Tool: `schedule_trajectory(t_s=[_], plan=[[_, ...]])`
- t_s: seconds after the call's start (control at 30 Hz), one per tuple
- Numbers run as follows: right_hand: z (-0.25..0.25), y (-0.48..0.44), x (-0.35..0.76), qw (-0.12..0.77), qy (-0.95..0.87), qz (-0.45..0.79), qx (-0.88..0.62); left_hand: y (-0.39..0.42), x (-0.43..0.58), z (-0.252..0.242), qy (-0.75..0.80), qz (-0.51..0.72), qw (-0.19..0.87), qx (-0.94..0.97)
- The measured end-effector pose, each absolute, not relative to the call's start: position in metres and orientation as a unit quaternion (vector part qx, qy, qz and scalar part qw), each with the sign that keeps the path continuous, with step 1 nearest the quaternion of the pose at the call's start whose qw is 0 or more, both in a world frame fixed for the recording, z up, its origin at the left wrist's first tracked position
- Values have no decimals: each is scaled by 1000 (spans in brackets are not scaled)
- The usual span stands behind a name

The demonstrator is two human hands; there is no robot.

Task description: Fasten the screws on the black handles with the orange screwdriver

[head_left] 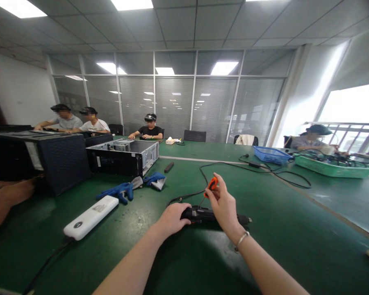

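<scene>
On the green table lies a long black tool (205,214), which looks like a corded electric screwdriver, with a metal tip at its right end. My left hand (173,217) is closed around its left end. My right hand (224,205) pinches the orange handle of a small screwdriver (213,184) between thumb and fingers. The screwdriver tilts, its thin shaft running down to the top of the black tool; where exactly the tip meets it I cannot tell. A black cable (176,199) lies just behind the tool.
A white power adapter (92,217) and blue gloves (118,192) lie to the left. Beyond them stand an open computer case (119,159) and a black case (64,159), with another person's hands (12,192) beside it. Blue (270,155) and green baskets (332,167) stand right. Several people sit around.
</scene>
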State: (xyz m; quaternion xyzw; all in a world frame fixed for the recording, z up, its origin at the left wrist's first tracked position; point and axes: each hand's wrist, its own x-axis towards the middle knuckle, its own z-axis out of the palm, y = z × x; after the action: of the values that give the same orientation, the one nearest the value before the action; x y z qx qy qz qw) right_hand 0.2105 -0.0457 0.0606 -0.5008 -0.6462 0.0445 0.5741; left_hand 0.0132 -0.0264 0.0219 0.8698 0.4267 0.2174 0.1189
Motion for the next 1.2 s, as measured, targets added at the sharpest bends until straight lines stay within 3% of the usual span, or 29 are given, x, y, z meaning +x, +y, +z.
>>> schedule_trajectory(t_s=[0.3, 0.43, 0.53, 0.7, 0.87, 1.2], plan=[[63, -47, 210, 518, -732, 52, -439, -26, 13, 21, 428, 216, 116, 870], [61, -48, 210, 506, -705, -16, -496, -26, 14, 21, 423, 217, 117, 872], [59, -46, 209, 519, -682, -20, -515, -26, 14, 21, 422, 222, 118, 871], [60, -46, 207, 561, -678, 82, -467, -28, 14, 23, 424, 218, 119, 871], [60, -45, 210, 555, -650, 26, -518, -26, 12, 20, 421, 221, 111, 873], [61, -43, 212, 584, -640, 63, -495, -26, 12, 20, 415, 226, 112, 874]])
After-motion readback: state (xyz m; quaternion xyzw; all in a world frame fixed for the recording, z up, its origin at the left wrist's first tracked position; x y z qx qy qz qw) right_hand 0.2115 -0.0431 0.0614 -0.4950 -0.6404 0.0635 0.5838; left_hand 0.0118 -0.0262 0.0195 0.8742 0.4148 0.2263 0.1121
